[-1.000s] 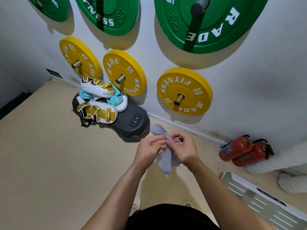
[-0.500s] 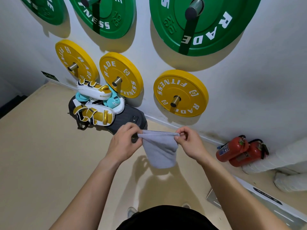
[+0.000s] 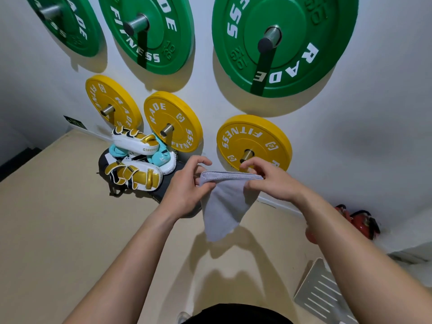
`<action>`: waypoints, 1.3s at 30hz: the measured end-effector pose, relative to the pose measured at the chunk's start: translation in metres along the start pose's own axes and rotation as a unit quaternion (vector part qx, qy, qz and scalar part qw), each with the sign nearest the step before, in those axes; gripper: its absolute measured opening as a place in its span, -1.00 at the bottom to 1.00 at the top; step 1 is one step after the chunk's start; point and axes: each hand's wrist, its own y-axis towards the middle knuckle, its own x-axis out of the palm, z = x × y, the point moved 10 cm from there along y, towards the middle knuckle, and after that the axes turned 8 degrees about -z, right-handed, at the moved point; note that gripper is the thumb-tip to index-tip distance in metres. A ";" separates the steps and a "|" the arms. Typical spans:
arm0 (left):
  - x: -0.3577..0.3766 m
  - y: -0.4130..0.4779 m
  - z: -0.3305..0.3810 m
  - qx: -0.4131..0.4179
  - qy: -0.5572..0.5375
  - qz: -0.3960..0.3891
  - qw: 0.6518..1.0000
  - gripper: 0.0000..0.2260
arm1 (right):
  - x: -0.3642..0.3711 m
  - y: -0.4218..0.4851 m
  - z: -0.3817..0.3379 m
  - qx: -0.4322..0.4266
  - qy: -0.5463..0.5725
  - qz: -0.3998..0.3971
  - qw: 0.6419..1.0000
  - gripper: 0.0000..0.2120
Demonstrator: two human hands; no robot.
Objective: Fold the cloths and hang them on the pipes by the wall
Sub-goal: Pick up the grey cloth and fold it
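1. The left hand (image 3: 187, 187) pinches the top left corner of the cloth (image 3: 222, 206); the right hand (image 3: 268, 181) pinches the top right corner.
2. As half a second ago, the cloth hangs folded between them in the air, top edge taut.
3. Both hands have risen: the edge now sits just under the pipe (image 3: 247, 154) of the right yellow plate (image 3: 254, 139), not on it.
4. A second ago the hands were together and the cloth was bunched.

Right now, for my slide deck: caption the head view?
Left hand and right hand pinch a grey cloth by its top edge near a yellow plate on its pipe.
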 end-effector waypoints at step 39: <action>-0.019 -0.026 -0.152 -0.202 -0.297 0.208 0.910 -0.80 | -0.066 0.001 0.031 0.099 -0.142 0.267 0.948 -0.83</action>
